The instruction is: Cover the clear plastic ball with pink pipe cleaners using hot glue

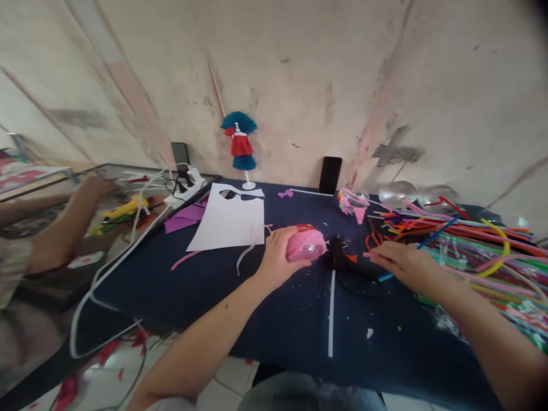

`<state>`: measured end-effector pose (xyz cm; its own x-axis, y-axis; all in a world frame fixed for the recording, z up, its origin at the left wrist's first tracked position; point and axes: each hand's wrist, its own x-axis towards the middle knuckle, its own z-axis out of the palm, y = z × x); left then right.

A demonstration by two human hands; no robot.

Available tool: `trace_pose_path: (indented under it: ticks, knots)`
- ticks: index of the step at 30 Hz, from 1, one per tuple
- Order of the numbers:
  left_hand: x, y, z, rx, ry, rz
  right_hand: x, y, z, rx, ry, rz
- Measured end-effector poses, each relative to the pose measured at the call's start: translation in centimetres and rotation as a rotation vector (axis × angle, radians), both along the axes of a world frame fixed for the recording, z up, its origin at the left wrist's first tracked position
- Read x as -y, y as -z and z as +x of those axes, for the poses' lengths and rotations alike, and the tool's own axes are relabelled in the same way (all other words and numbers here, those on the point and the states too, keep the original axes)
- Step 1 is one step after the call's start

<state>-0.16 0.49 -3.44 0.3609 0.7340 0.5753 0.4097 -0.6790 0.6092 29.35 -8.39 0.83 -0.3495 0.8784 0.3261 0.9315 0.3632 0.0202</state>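
My left hand (278, 257) is wrapped round a clear plastic ball (311, 251) partly covered in pink fuzzy pipe cleaner, held over the dark blue tabletop (282, 319). To its right, my right hand (405, 262) pinches a pink pipe cleaner (369, 254), whose short tip sticks out past the fingers. Between both hands lies a black glue gun (339, 257) with an orange part. A white stick (331, 314) rests in front of the gun. Farther back stands another clear ball (353, 202) with pink pipe cleaner on it.
Bundles of coloured pipe cleaners (505, 268) cover the right side, with clear plastic balls (398, 194) behind. A white paper sheet (233, 222), a phone (330, 174) and a doll-like figure (243, 148) stand or lie toward the wall. A power strip (186, 188) and another person's arm (64, 222) are left.
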Motion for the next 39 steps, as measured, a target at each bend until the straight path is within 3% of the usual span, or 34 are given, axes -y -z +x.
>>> trace_pose_path:
  ticks: [5, 9, 19, 26, 39]
  knots:
    - [0.0, 0.0, 0.0, -0.001, 0.022, -0.016, -0.6, -0.2, -6.8, -0.062, -0.096, 0.113]
    - [-0.2, -0.1, 0.0, 0.001, 0.035, -0.003, -2.2, -0.6, -9.2, -0.181, -0.221, 0.111]
    - [-0.2, -0.4, 0.0, -0.014, 0.085, -0.015, -3.9, -0.2, -10.9, -0.187, -0.258, 0.24]
    - [-0.1, -0.2, 0.1, -0.007, 0.095, -0.008, -3.7, -0.2, -11.2, -0.107, -0.2, 0.202]
    - [0.1, -0.2, 0.2, -0.016, 0.091, 0.022, -3.8, -0.3, -11.3, -0.032, -0.232, 0.239]
